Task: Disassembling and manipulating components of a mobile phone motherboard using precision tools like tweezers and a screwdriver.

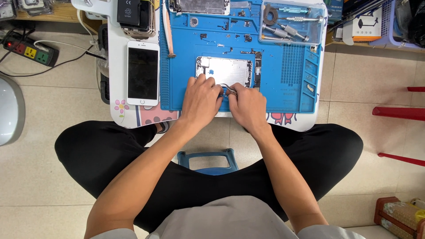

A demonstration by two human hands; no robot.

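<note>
Metal tweezers [229, 91] are being pinched in the grip of the right hand [248, 108], fingers closed around them, just below the centre of the frame. The left hand [201, 99] is being pressed beside it, fingers curled; whether it is also closed on the tweezers cannot be told. Both hands are being held at the lower short edge of the opened phone housing [225, 71], which is lying directly above the grip with its long axis running up the frame; the two hands are about equally near. The housing is being carried by a blue work mat [292, 66] on the tabletop [116, 71]. To the left, a white phone [142, 73] is lying face up, long axis upright. At the upper right, a clear tray of screwdrivers [290, 24] is seen. At the upper left, a black rectangular battery [133, 12] with a white label is resting, and a power strip [30, 51] with coloured sockets is lying on the floor.
</note>
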